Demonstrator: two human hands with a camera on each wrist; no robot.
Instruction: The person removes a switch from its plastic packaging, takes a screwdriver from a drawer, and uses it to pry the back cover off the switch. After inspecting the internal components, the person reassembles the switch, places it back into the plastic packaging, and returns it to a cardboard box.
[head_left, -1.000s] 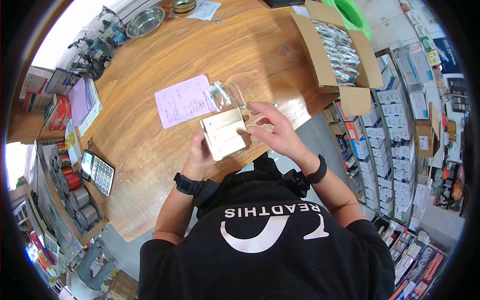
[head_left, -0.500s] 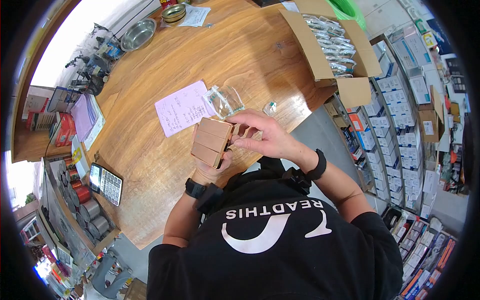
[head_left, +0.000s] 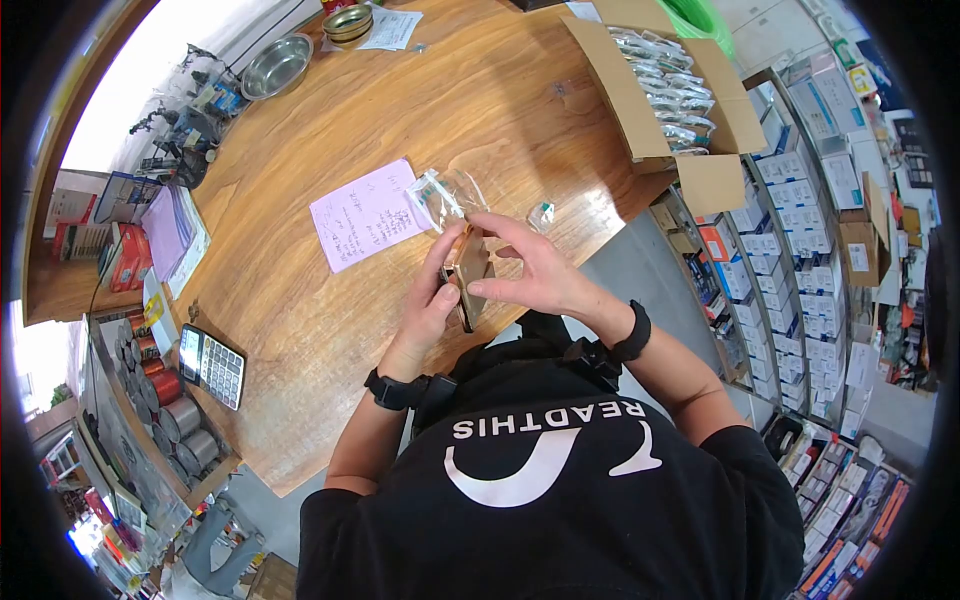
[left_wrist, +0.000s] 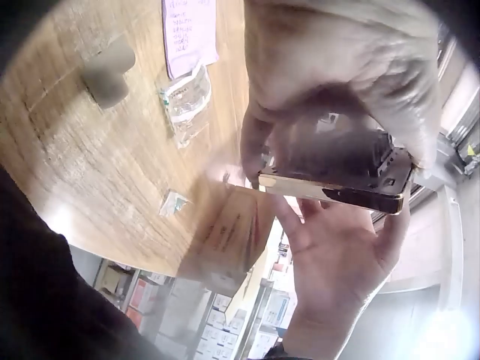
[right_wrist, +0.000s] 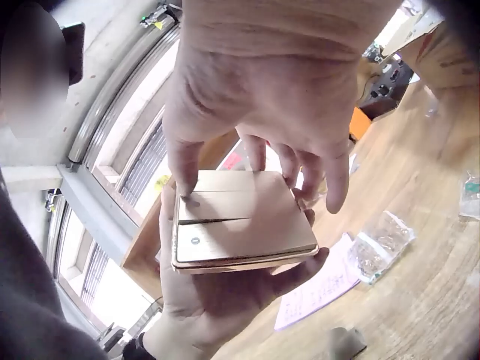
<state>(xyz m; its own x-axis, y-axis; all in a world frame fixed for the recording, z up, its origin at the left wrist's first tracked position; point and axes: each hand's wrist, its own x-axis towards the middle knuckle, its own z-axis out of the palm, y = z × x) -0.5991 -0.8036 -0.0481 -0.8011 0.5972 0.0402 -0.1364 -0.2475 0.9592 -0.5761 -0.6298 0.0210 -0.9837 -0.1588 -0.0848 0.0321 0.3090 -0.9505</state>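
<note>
A gold light switch panel (right_wrist: pixel 247 221) with wide rockers is held above the table, turned nearly edge-on in the head view. Its dark back housing (left_wrist: pixel 337 154) shows in the left wrist view. My left hand (head_left: pixel 428 310) grips the panel by its edges, thumb on one side and fingers on the other. Facing it, my right hand (head_left: pixel 540 275) has its thumb against the rocker face near one edge. The other right fingers are spread loosely around the far edge, and one extends past the corner in the right wrist view.
Behind the hands lie a purple handwritten sheet (head_left: pixel 365 215) and a clear plastic bag (head_left: pixel 440 200). A small packet (head_left: pixel 541 215) sits to the right. An open carton (head_left: pixel 610 90) of silvery packets stands back right, a calculator (head_left: pixel 212 367) left, a metal bowl (head_left: pixel 277 68) back left.
The panel has turned from face up to nearly edge-on, its face now toward my right hand. My left hand has rolled with it, and the right thumb now meets the face.
</note>
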